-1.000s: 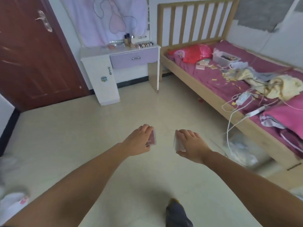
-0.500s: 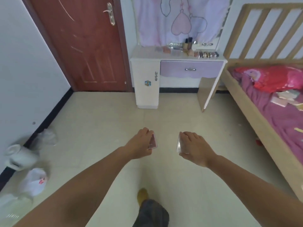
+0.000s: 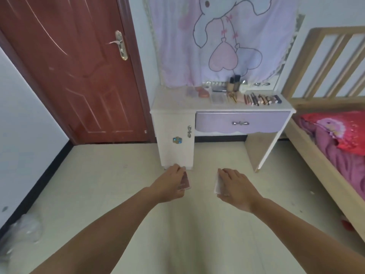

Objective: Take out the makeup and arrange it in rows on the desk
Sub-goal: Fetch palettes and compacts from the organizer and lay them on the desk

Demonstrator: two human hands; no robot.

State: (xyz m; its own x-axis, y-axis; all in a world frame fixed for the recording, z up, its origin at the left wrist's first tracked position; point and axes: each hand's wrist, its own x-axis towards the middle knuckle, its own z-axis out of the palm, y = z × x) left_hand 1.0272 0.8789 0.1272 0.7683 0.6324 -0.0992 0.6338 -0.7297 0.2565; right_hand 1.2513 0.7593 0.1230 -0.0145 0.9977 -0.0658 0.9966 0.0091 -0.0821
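My left hand point(image 3: 169, 182) grips a flat dark-pink makeup case point(image 3: 184, 181) held out over the floor. My right hand point(image 3: 235, 184) grips a flat pale clear case point(image 3: 217, 184) at the same height. Ahead stands the white desk point(image 3: 173, 104) with a lilac drawer point(image 3: 241, 122). On its top lie several makeup items: a row of lipsticks and tubes point(image 3: 260, 99), a clear palette point(image 3: 218, 98), a pink compact point(image 3: 203, 92), and upright foundation bottles point(image 3: 234, 84) at the back.
A red-brown door point(image 3: 75, 72) is shut to the left of the desk. A wooden bed point(image 3: 324, 147) with pink bedding runs along the right. A clear plastic bag point(image 3: 25, 228) lies on the floor at left. Pale tiled floor lies between me and the desk.
The view has swung left from the bed and come closer to the desk, which now sits centred ahead. Both hands keep hold of their cases, held out in front.
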